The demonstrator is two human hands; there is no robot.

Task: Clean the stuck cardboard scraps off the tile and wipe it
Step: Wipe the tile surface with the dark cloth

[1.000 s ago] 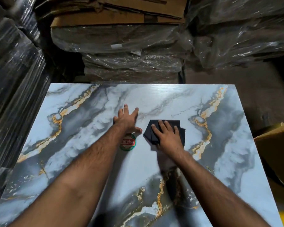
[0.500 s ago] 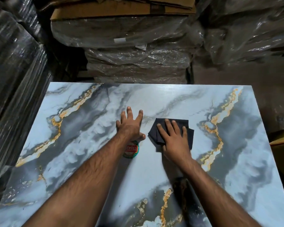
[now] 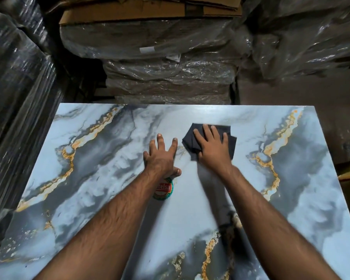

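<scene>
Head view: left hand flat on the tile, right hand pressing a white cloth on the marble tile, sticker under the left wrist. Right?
One error: the cloth is dark, nearly black, not white, as the head view shows. The rest stands: left hand flat on the tile, right hand pressing the cloth, round sticker under the left wrist.

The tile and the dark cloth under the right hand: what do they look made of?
The tile looks like glazed ceramic or porcelain printed with blue-grey marble and gold veins; its faint sheen suggests a polished finish, though real stone can't be ruled out. The dark cloth looks like soft, matte woven fabric: it lies folded in layers under the flat right hand.
</scene>
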